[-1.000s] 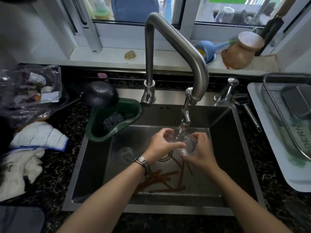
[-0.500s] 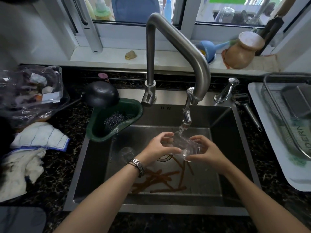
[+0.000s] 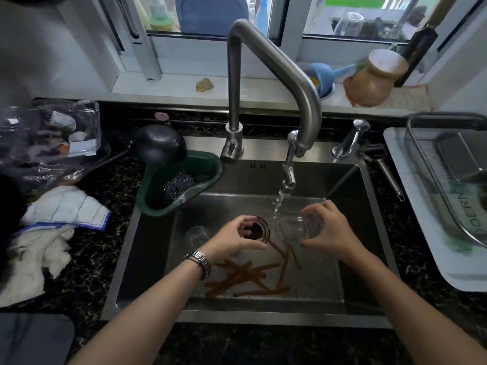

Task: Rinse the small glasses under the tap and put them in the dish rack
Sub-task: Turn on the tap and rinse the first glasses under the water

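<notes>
My right hand (image 3: 333,231) grips a small clear glass (image 3: 296,229), tilted on its side with its mouth to the left, just under the water running from the steel tap (image 3: 290,169). My left hand (image 3: 235,239) hovers over the drain with curled fingers and holds nothing. A second small glass (image 3: 196,235) stands on the sink floor to the left of that hand. The wire dish rack (image 3: 432,164) sits on a white tray at the right of the sink.
Brown strips (image 3: 245,279) lie on the floor of the sink (image 3: 263,316). A green corner basket (image 3: 179,184) with a steel scourer hangs at the sink's back left. Cloths (image 3: 63,209) and a plastic bag (image 3: 47,140) lie on the left counter. A peeler (image 3: 382,167) lies right of the tap.
My left hand has let go of the glass and moved left over the drain. My right hand has carried the glass to the right, tilted under the stream.
</notes>
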